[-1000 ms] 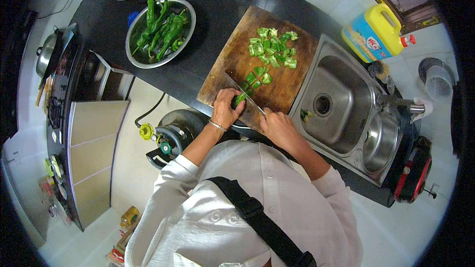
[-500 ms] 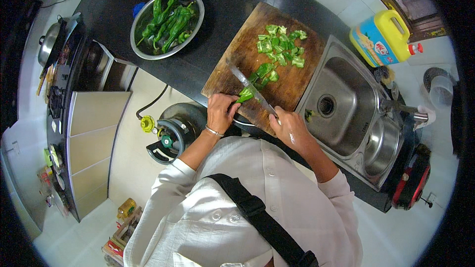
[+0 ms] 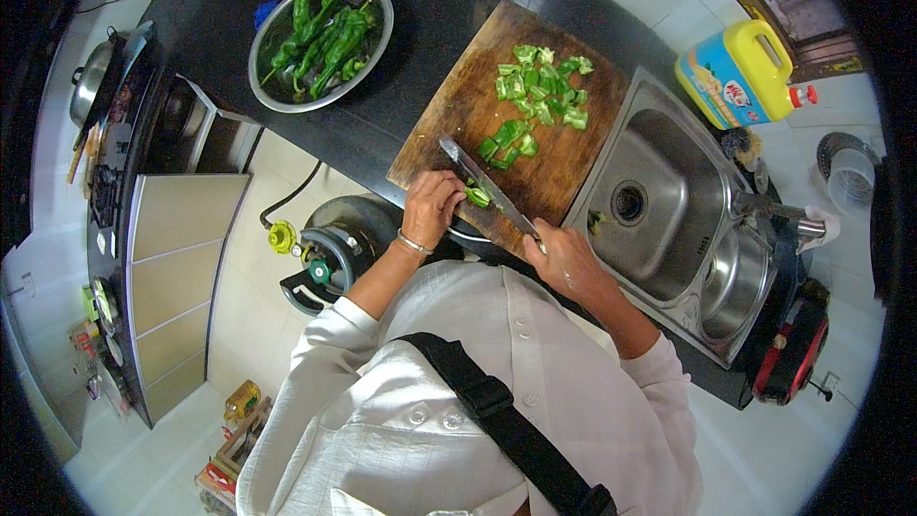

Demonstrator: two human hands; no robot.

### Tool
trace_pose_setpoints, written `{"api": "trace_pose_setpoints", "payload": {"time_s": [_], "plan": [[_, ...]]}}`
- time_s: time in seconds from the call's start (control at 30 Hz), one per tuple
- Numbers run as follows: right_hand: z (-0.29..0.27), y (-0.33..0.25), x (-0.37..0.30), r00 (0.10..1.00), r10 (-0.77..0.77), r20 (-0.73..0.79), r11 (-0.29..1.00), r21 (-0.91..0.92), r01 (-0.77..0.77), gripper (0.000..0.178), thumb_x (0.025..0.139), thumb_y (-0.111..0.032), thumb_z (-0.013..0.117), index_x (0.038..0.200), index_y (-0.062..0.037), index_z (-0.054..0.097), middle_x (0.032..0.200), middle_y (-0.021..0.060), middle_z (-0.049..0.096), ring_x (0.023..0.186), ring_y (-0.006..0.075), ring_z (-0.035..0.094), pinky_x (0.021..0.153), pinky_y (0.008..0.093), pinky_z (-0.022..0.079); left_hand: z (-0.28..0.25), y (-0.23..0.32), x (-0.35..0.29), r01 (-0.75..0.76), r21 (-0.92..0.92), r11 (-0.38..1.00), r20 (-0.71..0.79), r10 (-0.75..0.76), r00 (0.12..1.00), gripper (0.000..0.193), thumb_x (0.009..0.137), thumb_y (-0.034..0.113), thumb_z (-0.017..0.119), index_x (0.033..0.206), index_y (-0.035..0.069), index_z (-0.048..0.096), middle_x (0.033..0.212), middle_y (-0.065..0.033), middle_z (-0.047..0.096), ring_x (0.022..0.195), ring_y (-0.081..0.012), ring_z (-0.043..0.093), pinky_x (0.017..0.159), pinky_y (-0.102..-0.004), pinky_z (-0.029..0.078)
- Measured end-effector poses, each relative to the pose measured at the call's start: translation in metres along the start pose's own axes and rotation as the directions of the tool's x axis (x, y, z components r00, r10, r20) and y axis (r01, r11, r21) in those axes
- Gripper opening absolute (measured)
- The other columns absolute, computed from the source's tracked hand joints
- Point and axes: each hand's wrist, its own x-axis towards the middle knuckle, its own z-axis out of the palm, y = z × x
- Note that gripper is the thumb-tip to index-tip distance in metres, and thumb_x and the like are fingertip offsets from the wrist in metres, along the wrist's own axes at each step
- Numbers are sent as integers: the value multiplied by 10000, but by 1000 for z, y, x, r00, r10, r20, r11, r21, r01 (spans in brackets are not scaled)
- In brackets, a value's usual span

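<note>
Head view shows a wooden cutting board (image 3: 535, 148) lying on a dark tabletop (image 3: 420, 29), with the person's two hands at its near edge. The left hand (image 3: 430, 210), at about 7 o'clock from the board's middle, has its grip closed on a green pepper (image 3: 477, 197), pressing it down on the wood with curled fingers. The right hand (image 3: 565, 258), at about 5 o'clock from the board's middle, has its grip closed around the handle of a knife (image 3: 482, 186); the blade runs up toward 10 o'clock and rests across the pepper, just beside the left fingertips. A heap of cut pepper pieces (image 3: 535, 96) lies on the far half of the board, at 12 o'clock from the hands, with a few more pieces near the blade tip. At 10 o'clock from the board, well apart from it, a steel bowl (image 3: 272, 86) holds whole green peppers (image 3: 320, 33). A steel sink (image 3: 659, 201) sits just beside the board at 3 o'clock, and a yellow jug (image 3: 740, 76) stands beyond it at 1 o'clock. A gas cylinder (image 3: 334, 239) stands on the floor below the tabletop, at 9 o'clock from the left hand.
</note>
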Motion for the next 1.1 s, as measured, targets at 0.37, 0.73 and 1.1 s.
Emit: {"api": "trace_pose_setpoints", "payload": {"time_s": [0.37,0.73,1.1], "plan": [[-2,-1,-8,998,-21,67,1000,5,20,246,892,-230,517,882,14,543,670,261,590,668,454,595,652,551,463,8,0,-7,-20,17,1000,-57,21,998,177,696,-16,688,853,14,610,886,-115,612,829,-303,582,724,-371,479],[-2,2,-1,995,-24,96,998,55,19,265,883,-228,519,848,33,543,710,275,591,708,458,590,666,546,463,8,-1,-5,-20,7,1000,-48,20,999,179,693,-40,668,853,17,612,883,-118,614,830,-298,586,725,-363,481],[10,14,12,993,-26,116,992,128,11,263,875,-229,522,866,30,566,756,276,604,759,467,591,715,544,462,13,-3,-6,-63,0,998,-45,63,997,182,683,-64,652,834,23,599,869,-117,611,829,-299,590,712,-364,488]]}}
